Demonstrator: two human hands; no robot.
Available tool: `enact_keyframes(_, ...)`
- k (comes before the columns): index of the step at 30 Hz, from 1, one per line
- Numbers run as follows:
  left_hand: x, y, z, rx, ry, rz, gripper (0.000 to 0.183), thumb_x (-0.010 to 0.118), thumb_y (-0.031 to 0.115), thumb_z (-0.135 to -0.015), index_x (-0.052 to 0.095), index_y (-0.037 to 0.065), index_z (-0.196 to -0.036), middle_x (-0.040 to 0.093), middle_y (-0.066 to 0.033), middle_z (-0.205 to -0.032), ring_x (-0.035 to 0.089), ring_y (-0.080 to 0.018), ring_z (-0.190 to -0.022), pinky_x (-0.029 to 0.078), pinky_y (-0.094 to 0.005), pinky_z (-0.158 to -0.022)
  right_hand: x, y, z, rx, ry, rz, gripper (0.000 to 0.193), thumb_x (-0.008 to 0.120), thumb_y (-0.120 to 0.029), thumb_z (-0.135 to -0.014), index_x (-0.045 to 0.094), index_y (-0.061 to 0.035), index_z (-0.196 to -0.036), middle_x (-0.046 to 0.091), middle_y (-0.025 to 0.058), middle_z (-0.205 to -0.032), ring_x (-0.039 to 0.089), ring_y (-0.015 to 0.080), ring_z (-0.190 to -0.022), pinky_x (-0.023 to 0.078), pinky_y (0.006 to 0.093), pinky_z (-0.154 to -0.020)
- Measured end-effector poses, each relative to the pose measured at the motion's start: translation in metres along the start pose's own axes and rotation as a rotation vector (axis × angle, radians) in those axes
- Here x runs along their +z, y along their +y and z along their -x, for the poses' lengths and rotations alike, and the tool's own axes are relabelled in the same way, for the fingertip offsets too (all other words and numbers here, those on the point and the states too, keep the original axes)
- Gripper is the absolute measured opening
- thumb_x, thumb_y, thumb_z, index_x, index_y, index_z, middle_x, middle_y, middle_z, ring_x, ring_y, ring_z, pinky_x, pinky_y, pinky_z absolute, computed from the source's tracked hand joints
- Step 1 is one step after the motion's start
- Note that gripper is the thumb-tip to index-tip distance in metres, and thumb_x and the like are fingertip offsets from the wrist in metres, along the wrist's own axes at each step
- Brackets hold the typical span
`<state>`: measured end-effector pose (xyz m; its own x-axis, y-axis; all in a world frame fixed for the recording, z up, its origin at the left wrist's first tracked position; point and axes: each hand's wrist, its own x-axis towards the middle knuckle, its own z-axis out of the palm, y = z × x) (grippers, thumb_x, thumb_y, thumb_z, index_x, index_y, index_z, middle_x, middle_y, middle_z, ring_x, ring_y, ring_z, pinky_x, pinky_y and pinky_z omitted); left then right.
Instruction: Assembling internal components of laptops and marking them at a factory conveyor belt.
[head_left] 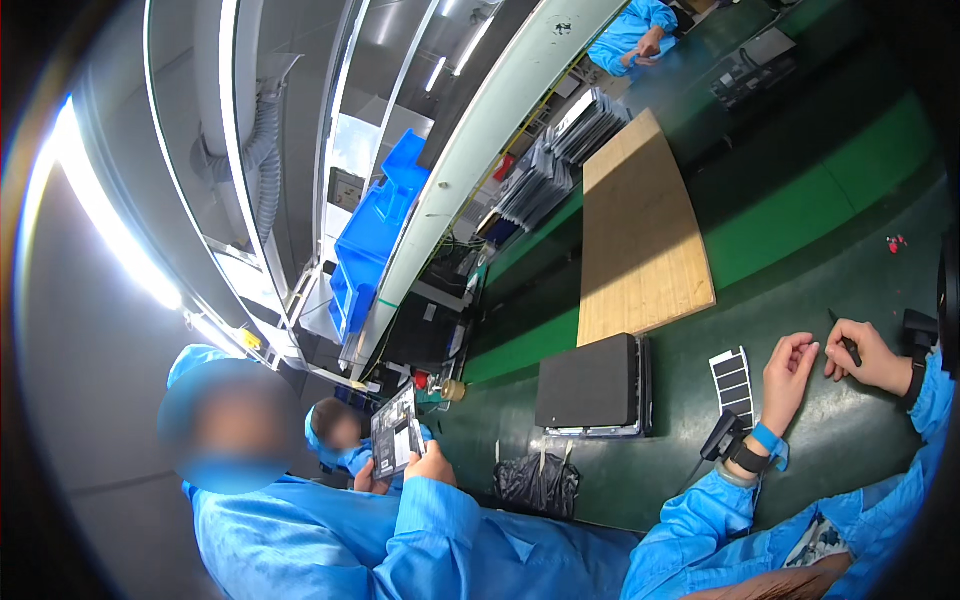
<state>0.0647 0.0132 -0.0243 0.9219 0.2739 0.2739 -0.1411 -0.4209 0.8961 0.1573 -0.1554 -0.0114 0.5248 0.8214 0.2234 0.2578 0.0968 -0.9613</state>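
My left hand (787, 377) is raised over the green table, its fingertips pinched together. Whatever they hold, if anything, is too small to make out. Just to its right, my right hand (868, 357) grips a slim black tool (851, 349), whose exact kind I cannot tell. The two hands are close but apart. Beside my left hand lies a white sheet with a row of black rectangular pieces (734, 384). Further left sits a stack of flat dark panels (588, 384), with a plain black face on top.
A wooden board (645, 230) lies across the green table (800, 460). At left, a person in blue (330, 540) holds a flat electronic device (397, 435). A black plastic bag (537, 484) hangs at the table edge. Small red bits (896, 244) lie at far right.
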Motion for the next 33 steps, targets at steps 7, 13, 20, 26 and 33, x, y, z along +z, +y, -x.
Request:
enact_keyframes(7, 0.016, 0.001, 0.009, -0.139, -0.021, 0.446, 0.02, 0.059, 0.008, -0.089, 0.055, 0.0, -0.106, 0.058, -0.0001, -0.088, 0.054, -0.0048, -0.077, 0.045, -0.018, -0.068, -0.01, 0.035, 0.021, -0.013, -0.033, 0.021, 0.013, 0.055, -0.013, -0.088, 0.052, -0.001, -0.083, 0.064, 0.008, -0.066, 0.064, 0.0142, -0.061, 0.051, 0.0266, -0.055)
enact_keyframes(13, 0.013, 0.0, 0.008, -0.117, -0.046, 0.459, 0.017, 0.059, 0.007, -0.088, 0.056, 0.0, -0.103, 0.059, 0.0, -0.088, 0.054, -0.0049, -0.078, 0.045, -0.0185, -0.069, -0.01, 0.009, 0.008, -0.016, -0.064, 0.018, 0.013, 0.056, -0.013, -0.088, 0.053, -0.0014, -0.084, 0.064, 0.0078, -0.067, 0.064, 0.0143, -0.061, 0.051, 0.0268, -0.056)
enact_keyframes(20, 0.011, -0.021, 0.008, -0.14, -0.11, 0.482, 0.016, 0.058, 0.006, -0.088, 0.056, 0.0, -0.103, 0.059, -0.0005, -0.09, 0.055, -0.0053, -0.081, 0.046, -0.0189, -0.073, -0.005, -0.008, -0.001, -0.016, -0.072, 0.017, 0.013, 0.056, -0.014, -0.088, 0.053, -0.0017, -0.085, 0.065, 0.0076, -0.067, 0.064, 0.0145, -0.062, 0.051, 0.027, -0.056)
enact_keyframes(26, 0.01, -0.026, 0.01, -0.18, -0.144, 0.525, 0.017, 0.058, 0.005, -0.089, 0.055, -0.001, -0.104, 0.058, -0.0015, -0.094, 0.055, -0.006, -0.084, 0.046, -0.0192, -0.075, 0.0, -0.028, -0.011, -0.02, -0.069, 0.018, 0.013, 0.057, -0.015, -0.088, 0.053, -0.0021, -0.085, 0.065, 0.0075, -0.068, 0.064, 0.0146, -0.062, 0.051, 0.0272, -0.056)
enact_keyframes(33, 0.009, -0.018, 0.013, -0.221, -0.177, 0.49, 0.021, 0.059, 0.008, -0.089, 0.055, 0.0, -0.107, 0.059, -0.0021, -0.095, 0.055, -0.0064, -0.086, 0.045, -0.0198, -0.077, 0.006, -0.035, -0.013, -0.006, -0.067, 0.02, 0.014, 0.057, -0.016, -0.087, 0.054, -0.0024, -0.086, 0.065, 0.0073, -0.069, 0.064, 0.0148, -0.063, 0.051, 0.0275, -0.057)
